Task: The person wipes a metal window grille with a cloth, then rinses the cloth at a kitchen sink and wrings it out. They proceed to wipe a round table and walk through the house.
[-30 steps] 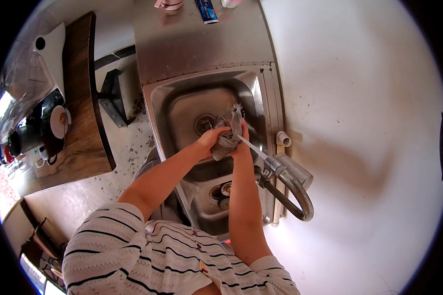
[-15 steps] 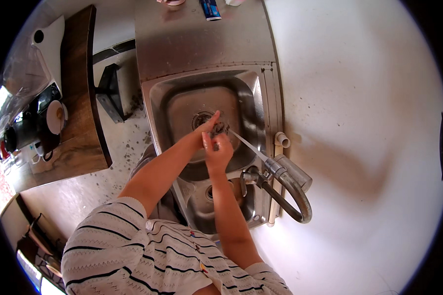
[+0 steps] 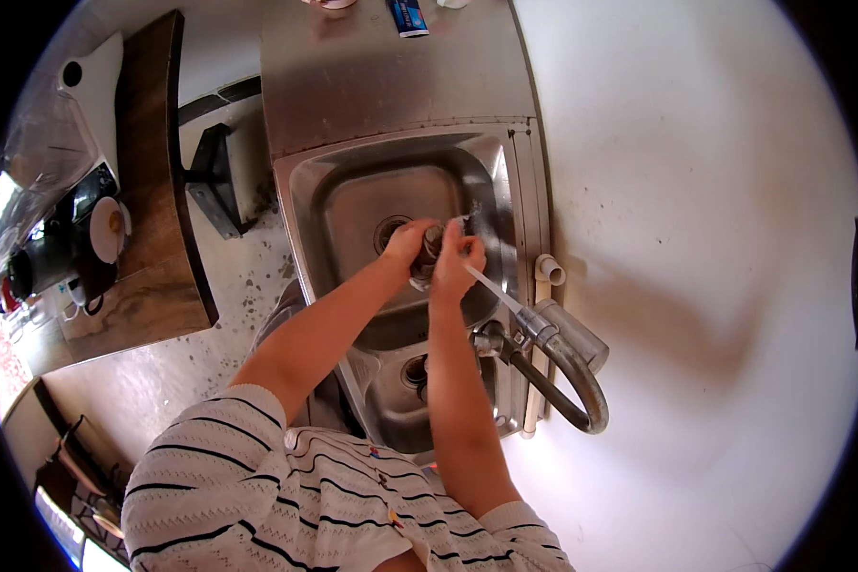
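Note:
Over the larger basin of a steel sink (image 3: 303,224), my left hand (image 3: 408,244) is closed round one side of a small dark roundish object (image 3: 431,244). It is wet and shiny, and its kind cannot be made out. My right hand (image 3: 456,265) is curled against the object's other side, fingers bent. A white stream of water from the curved faucet (image 3: 582,386) strikes my right hand and splashes toward the basin's right wall. Below my left hand's fingers, the drain (image 3: 391,233) is partly hidden.
A smaller basin (image 3: 400,415) with its own drain lies nearer me. On the steel counter (image 3: 381,86) beyond the sink is a blue tube (image 3: 408,17). A wooden table (image 3: 153,276) with dishes stands left. A white wall (image 3: 696,238) and a pipe (image 3: 548,270) border the right.
My left hand has gone from stretched fingers to gripping the dark object. My right hand has moved up and right into the water stream, which now splashes off it.

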Demonstrator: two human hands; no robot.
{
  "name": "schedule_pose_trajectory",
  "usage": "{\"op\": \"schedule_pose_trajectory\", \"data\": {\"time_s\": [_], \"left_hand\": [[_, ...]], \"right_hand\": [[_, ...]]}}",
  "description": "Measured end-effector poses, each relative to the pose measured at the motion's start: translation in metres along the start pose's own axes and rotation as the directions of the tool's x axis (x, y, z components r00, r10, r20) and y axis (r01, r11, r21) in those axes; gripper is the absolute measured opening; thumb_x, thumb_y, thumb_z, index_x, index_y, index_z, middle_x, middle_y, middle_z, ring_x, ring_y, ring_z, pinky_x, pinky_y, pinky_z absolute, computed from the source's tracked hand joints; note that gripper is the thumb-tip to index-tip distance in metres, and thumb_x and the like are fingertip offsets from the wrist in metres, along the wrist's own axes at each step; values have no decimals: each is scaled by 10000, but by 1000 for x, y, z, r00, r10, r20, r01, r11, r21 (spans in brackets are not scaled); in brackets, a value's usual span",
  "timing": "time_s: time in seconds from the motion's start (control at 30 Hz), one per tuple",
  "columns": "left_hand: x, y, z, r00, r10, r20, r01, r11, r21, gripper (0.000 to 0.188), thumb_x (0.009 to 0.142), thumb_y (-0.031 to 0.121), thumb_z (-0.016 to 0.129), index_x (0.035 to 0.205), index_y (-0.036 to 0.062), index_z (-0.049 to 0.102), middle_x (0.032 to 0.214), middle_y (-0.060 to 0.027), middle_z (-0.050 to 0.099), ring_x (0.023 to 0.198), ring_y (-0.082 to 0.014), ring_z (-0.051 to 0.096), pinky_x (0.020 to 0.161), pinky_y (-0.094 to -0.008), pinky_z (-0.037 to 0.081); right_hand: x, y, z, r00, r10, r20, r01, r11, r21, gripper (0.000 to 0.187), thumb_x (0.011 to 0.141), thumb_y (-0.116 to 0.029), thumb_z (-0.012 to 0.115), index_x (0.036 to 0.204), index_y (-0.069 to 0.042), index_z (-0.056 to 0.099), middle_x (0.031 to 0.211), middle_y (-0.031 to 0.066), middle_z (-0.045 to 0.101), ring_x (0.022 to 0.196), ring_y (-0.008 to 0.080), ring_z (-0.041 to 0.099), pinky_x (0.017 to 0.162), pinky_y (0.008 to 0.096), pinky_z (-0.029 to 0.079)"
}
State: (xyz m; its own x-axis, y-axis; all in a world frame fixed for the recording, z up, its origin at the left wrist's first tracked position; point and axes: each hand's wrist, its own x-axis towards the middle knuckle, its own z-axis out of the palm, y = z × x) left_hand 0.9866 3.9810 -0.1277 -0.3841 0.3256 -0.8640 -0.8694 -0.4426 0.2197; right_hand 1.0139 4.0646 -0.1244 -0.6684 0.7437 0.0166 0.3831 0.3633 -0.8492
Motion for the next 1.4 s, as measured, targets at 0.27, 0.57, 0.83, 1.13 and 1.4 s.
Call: {"op": "schedule_pose_trajectory", "data": {"time_s": [0.27, 0.57, 0.83, 1.13, 1.4], "left_hand": [[12, -30, -7, 972, -235, -2, 234, 968, -95, 308, 930, 342, 569, 1068, 73, 628, 934, -109, 632, 759, -243, 610, 669, -458, 496], [18, 14, -10, 955, 256, 151, -226, 956, -188, 184, 894, 267, 621, 955, 94, 599, 940, -26, 609, 875, -170, 591, 759, -334, 492], [0, 36, -22, 999, -12, -33, 13, 999, 34, 353, 912, 380, 616, 1164, 138, 564, 1110, -59, 588, 1070, -205, 580, 898, -365, 490], [16, -15, -17, 854, -162, 495, 306, 925, -226, 353, 1006, 357, 428, 1180, 86, 574, 1090, -78, 638, 980, -185, 629, 852, -340, 537], [7, -22, -7, 880, -12, 475, 81, 989, -127, 391, 983, 389, 452, 1147, 67, 600, 1151, -88, 616, 1029, -207, 586, 939, -362, 469]], "right_hand": [[-4, 29, -9, 981, -189, 38, 188, 981, 47, 262, 850, -178, 725, 684, -56, 565, 631, 63, 578, 563, 175, 498, 547, 332, 424], [8, -6, -28, 403, 600, 691, -913, 311, 263, 287, 957, -93, 466, 1239, -55, 504, 1274, 127, 512, 1076, 267, 562, 952, 408, 481], [-2, 6, -40, 851, 123, 511, -349, 859, 374, 477, 779, 55, 467, 1243, -41, 528, 1239, 107, 533, 1127, 245, 548, 984, 380, 456], [-26, -50, -35, 717, -607, 343, 688, 696, -206, 285, 811, -193, 656, 1081, -103, 673, 1183, 141, 526, 1059, 338, 531, 875, 384, 471], [-3, -24, -24, 612, -558, 560, 759, 614, -218, 220, 872, -266, 653, 959, -64, 669, 883, 123, 578, 844, 283, 585, 767, 354, 468]]}}
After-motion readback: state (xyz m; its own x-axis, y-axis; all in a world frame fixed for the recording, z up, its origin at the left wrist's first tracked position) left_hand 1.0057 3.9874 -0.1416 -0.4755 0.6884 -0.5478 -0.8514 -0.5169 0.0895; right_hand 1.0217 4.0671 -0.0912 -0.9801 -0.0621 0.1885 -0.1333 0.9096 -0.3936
